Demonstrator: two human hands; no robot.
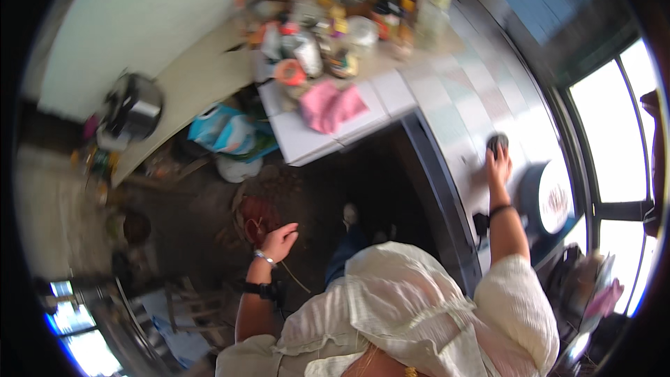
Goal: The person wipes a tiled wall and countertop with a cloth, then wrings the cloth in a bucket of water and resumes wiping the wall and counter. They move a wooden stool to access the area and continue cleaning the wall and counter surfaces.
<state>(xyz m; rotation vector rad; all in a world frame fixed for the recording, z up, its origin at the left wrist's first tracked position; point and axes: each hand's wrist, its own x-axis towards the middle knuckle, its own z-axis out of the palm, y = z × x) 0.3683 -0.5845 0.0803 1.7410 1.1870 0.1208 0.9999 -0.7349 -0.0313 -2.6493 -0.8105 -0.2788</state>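
Note:
My right hand (500, 167) is at the tiled counter (455, 84) on the right, its fingers on a small dark rounded object (497, 142). Blur leaves the kind of object unclear. My left hand (280, 242) hangs over the dark floor on the left, its fingers loosely bent and nothing visible in them. Just beyond it, lower down, is a reddish-brown container (256, 220). A round basin or pan with a white face (555, 198) stands beside my right forearm, near the window.
Bottles and jars (335, 21) crowd the counter's far end. A pink cloth (333, 106) lies near the white-tiled corner (309, 147). A black rice cooker (135, 106) stands on the ledge at left, and a blue-and-white bag (222, 128) sits below it. Wooden chairs (191, 306) are at lower left.

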